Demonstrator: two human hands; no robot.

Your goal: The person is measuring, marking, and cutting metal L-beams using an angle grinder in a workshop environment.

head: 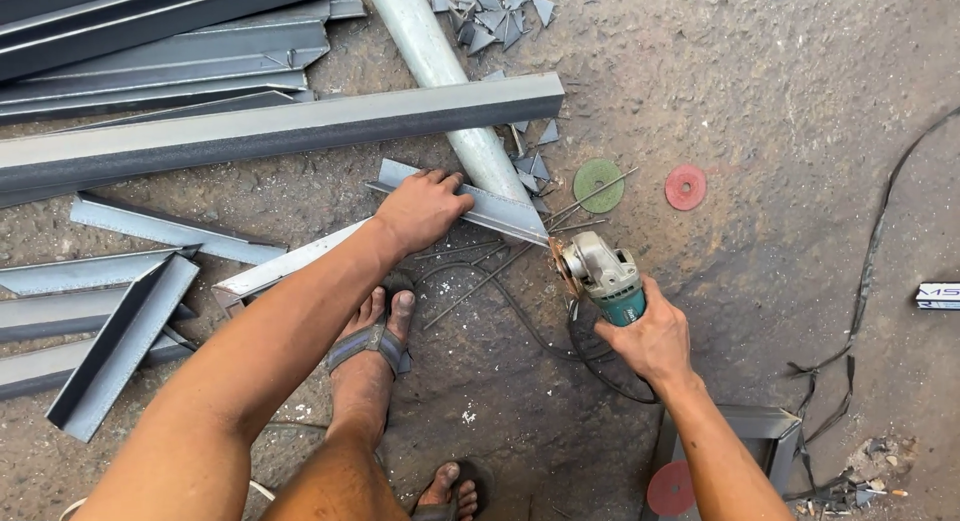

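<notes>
My left hand (422,207) presses down on a short grey steel angle piece (500,213) lying on the concrete floor, against a round steel pipe (455,96). My right hand (652,339) grips a teal and grey angle grinder (603,272). Its disc (562,262) sits at the right tip of the angle piece. The grinder's black cord (590,366) loops under my right hand. One of my feet in a sandal (372,341) stands on a second angle piece (290,264) just below my left hand.
Long steel angle bars (250,131) lie stacked at upper left, with shorter cut pieces (120,346) at left. Small triangular offcuts (490,16) and thin rods (480,281) litter the floor. Green (598,185) and red (685,186) discs lie right; cables (870,271) run along the right.
</notes>
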